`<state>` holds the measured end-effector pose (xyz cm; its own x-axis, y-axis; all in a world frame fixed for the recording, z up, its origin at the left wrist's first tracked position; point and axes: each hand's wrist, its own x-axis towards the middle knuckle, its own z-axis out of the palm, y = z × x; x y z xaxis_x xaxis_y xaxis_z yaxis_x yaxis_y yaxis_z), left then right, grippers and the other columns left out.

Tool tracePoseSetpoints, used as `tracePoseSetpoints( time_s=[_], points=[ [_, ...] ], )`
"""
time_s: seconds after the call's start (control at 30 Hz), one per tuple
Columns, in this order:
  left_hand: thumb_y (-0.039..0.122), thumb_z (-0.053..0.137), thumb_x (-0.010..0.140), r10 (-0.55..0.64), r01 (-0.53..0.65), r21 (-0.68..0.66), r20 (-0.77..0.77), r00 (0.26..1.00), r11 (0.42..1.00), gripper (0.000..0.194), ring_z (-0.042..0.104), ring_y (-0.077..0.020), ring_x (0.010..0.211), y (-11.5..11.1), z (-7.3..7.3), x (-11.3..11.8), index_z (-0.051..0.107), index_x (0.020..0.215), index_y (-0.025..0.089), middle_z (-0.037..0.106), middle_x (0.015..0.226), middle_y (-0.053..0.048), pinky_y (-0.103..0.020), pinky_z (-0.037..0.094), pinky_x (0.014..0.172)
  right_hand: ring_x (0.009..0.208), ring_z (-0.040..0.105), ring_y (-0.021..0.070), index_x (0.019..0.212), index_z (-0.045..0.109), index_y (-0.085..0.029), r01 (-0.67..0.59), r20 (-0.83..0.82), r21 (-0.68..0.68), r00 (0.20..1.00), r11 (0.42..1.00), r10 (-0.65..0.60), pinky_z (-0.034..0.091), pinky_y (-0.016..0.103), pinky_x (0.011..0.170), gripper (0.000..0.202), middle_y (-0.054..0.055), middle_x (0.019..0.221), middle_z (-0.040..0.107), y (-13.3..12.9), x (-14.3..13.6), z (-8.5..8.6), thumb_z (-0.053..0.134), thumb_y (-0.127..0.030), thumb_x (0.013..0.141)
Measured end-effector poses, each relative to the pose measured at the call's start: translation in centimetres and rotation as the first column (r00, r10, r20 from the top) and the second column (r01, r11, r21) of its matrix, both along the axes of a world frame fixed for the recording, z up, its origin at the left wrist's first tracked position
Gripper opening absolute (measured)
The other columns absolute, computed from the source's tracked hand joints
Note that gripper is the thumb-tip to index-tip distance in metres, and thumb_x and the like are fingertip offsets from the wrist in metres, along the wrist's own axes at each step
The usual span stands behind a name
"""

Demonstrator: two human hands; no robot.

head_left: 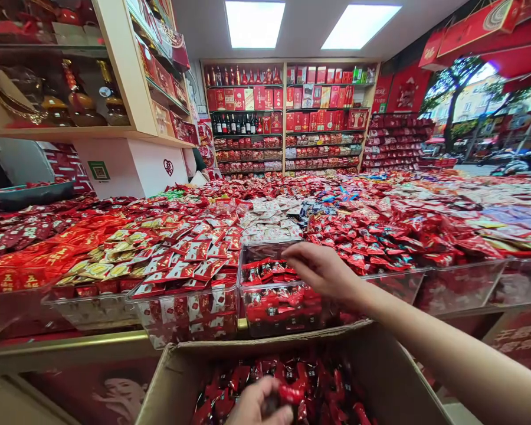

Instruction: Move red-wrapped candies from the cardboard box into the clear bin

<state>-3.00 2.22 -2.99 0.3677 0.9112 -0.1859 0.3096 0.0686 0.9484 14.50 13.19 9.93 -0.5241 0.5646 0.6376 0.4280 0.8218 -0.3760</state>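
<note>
The left hand's grip is half curled low in the cardboard box, thumb and forefinger bent about a red packet; blur hides whether they pinch it or only touch it. That packet lies at the fingertips, to the right of the hand, its long axis seemingly running across the view. More loose packets lie beyond it, with the left hand the nearer one.

The right hand hangs over the clear bin, fingers close together and pointing left; I cannot tell whether they hold anything underneath. The bin stands straight beyond the box, past its far edge. Its red contents sit below the rim, leaving room above them, most openly on the left. Heaped red-and-white packets and white packets crowd its left side and back.
</note>
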Motion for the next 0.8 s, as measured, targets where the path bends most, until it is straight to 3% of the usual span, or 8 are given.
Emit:
tracePoseSetpoints(
  time_s=[0.07,0.13,0.23,0.33,0.4,0.5,0.6,0.8],
  points=[
    [0.031,0.047,0.081,0.087,-0.087,-0.007,0.136,0.987,0.996,0.025,0.056,-0.0179,0.089,0.4,0.7,0.1,0.050,0.100,0.017,0.061,0.094,-0.004,-0.033,0.045,0.076,0.066,0.051,0.0086,0.089,0.055,-0.015,-0.094,-0.017,-0.102,0.996,0.990,0.093,0.038,0.019,0.062,0.018,0.002,0.076,0.059,-3.1,-0.2,-1.4,0.041,-0.023,0.082],
    [0.029,0.053,0.077,0.256,-0.257,-0.046,0.358,0.898,0.965,0.022,0.059,-0.0167,0.082,0.5,1.7,0.3,0.050,0.095,0.018,0.064,0.088,-0.004,-0.028,0.045,0.073,0.063,0.050,0.0087,0.086,0.056,-0.016,-0.086,0.051,-0.261,0.993,0.962,0.102,0.037,0.019,0.058,0.019,0.001,0.072,0.058,-5.2,-0.7,-3.5,0.042,-0.028,0.082],
    [0.022,0.061,0.071,0.298,-0.278,-0.121,0.540,0.787,0.953,0.030,0.060,-0.0137,0.072,0.1,2.9,0.7,0.045,0.097,0.020,0.068,0.080,-0.002,-0.026,0.044,0.069,0.055,0.045,0.0076,0.075,0.056,-0.015,-0.037,0.066,-0.451,0.995,0.892,0.075,0.032,0.018,0.049,0.024,-0.001,0.062,0.054,-6.2,-1.8,-6.6,0.047,-0.037,0.078],
    [0.016,0.062,0.071,0.293,-0.260,-0.140,0.564,0.772,0.955,0.039,0.059,-0.0112,0.067,-0.2,3.3,0.8,0.039,0.102,0.021,0.068,0.074,-0.001,-0.022,0.044,0.065,0.049,0.037,0.0052,0.059,0.050,-0.013,-0.085,-0.059,-0.533,0.996,0.842,0.063,0.028,0.016,0.045,0.029,-0.004,0.052,0.046,-5.7,-2.6,-8.5,0.049,-0.037,0.076],
    [0.016,0.061,0.072,0.299,-0.273,-0.131,0.548,0.781,0.953,0.042,0.059,-0.0097,0.065,-0.4,2.9,0.8,0.037,0.106,0.022,0.068,0.073,0.000,-0.020,0.044,0.063,0.048,0.035,0.0048,0.056,0.047,-0.013,-0.100,-0.137,-0.547,0.990,0.831,0.028,0.027,0.016,0.044,0.031,-0.004,0.050,0.043,-5.5,-2.7,-9.1,0.049,-0.036,0.076],
    [0.017,0.058,0.074,0.271,-0.248,-0.116,0.530,0.803,0.962,0.043,0.059,-0.0103,0.077,-0.5,2.0,0.8,0.037,0.111,0.022,0.068,0.084,-0.001,-0.021,0.043,0.073,0.048,0.035,0.0047,0.055,0.045,-0.013,-0.114,-0.208,-0.563,0.978,0.818,-0.006,0.028,0.016,0.044,0.032,-0.004,0.049,0.042,-5.8,-2.7,-9.6,0.048,-0.036,0.077],
    [0.020,0.058,0.075,0.249,-0.201,-0.149,0.509,0.824,0.968,0.039,0.056,-0.0138,0.087,-0.8,1.3,1.1,0.045,0.111,0.020,0.064,0.099,-0.004,-0.025,0.042,0.080,0.044,0.038,0.0044,0.058,0.046,-0.014,-0.175,-0.254,-0.624,0.967,0.762,0.015,0.030,0.015,0.042,0.030,-0.004,0.049,0.044,-6.4,-2.4,-9.7,0.048,-0.037,0.077],
    [0.024,0.065,0.067,0.307,-0.210,-0.236,0.533,0.788,0.949,0.042,0.060,-0.0171,0.066,-1.3,1.4,1.5,0.054,0.108,0.019,0.068,0.087,-0.005,-0.029,0.049,0.059,0.040,0.045,0.0051,0.056,0.043,-0.014,-0.220,-0.295,-0.726,0.956,0.651,-0.006,0.031,0.014,0.037,0.034,-0.003,0.048,0.046,-6.7,-1.9,-9.3,0.047,-0.040,0.077]
  ],
)
